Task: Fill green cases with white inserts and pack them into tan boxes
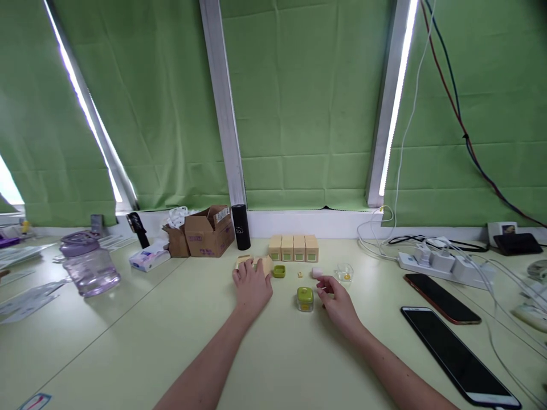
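My left hand (252, 285) lies over a small pale cardboard box (267, 263), its fingers curled on it and covering part of it. To the right of these fingers sits a small open green lid (279, 271). My right hand (339, 302) hovers beside a small clear jar with a green lid (305, 299), thumb and forefinger apart. Just beyond its fingertips is a small pale pink block (317, 273). A tiny yellowish piece (299, 274) lies between the hands. Behind my right hand stands an open clear container (344, 273) with something yellow inside.
Several matching pale boxes (293, 249) stand in a row at the back. Left are a black cylinder (241, 227), a brown carton (209, 232), a tissue pack (149, 257) and a lilac water jug (89, 265). Right are two phones (457, 356) and a power strip (447, 266) with cables.
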{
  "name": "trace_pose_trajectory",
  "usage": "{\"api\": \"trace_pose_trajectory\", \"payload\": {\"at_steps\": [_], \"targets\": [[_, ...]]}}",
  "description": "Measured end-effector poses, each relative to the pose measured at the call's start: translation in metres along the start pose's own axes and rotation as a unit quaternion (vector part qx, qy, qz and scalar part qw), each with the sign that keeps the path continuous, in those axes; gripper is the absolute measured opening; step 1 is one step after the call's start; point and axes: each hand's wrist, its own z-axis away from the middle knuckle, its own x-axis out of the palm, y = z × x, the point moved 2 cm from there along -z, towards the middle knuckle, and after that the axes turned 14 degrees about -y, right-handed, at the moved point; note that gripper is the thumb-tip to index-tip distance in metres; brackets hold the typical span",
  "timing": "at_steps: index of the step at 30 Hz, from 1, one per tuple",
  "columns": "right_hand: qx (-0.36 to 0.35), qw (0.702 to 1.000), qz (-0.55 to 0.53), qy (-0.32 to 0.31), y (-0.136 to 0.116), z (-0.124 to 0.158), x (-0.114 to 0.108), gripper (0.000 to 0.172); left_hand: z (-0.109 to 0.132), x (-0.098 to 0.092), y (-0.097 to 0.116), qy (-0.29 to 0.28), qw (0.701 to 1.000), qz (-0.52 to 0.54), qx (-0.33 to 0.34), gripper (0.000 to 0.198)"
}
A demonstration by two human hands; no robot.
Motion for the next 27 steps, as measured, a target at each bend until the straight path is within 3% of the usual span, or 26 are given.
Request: {"api": "trace_pose_trajectory", "payload": {"at_steps": [9,21,27], "targets": [[0.003,1.000,0.004,-0.003,-0.0008,-0.0005,0.0004,0.031,0.0002,0.0004,0.0002,-0.009,0.999,-0.040,0.006,0.029],[0.012,0.999,0.039,-0.016,-0.0048,0.0006,0.0016,0.035,0.0021,0.0014,0.0005,-0.032,0.998,-0.043,-0.020,0.042],[0.003,0.999,0.049,-0.010,-0.0055,0.0012,0.0018,0.036,0.0043,-0.0053,0.0033,0.007,0.998,-0.060,-0.013,0.037]]}}
